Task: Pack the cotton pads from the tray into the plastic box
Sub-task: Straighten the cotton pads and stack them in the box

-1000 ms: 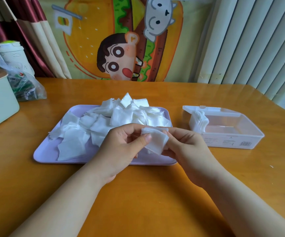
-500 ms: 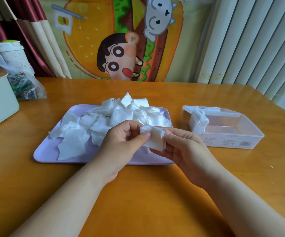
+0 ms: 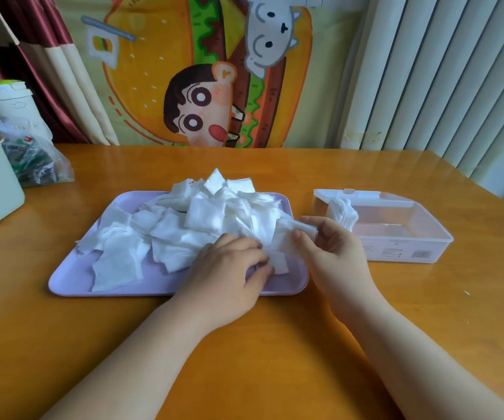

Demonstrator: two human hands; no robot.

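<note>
Two hands low over the table [image 3: 275, 365]: the left hand [image 3: 229, 268] has its fingers curled down on a loose pad [image 3: 280, 264] at the lilac tray's [image 3: 72, 283] near right corner, can't tell if it's actually gripped. The right hand [image 3: 334, 253] pinches a small stack [image 3: 293, 236] between thumb and fingers. Further back the cotton pad pile [image 3: 202, 213] covers the tray, with the plastic box [image 3: 411, 247] to its right and some pads [image 3: 346, 212] standing at the box's left end.

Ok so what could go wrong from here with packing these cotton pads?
The right hand pinches a small stack of pads between thumb and fingers; it could fan out or drop before reaching the plastic box. The packed pads stand leaning at the box's left end, unbraced, so they may topple. The left hand rests in the pile, and overhanging pads at the left edge of the tray could spill if nudged.
</note>
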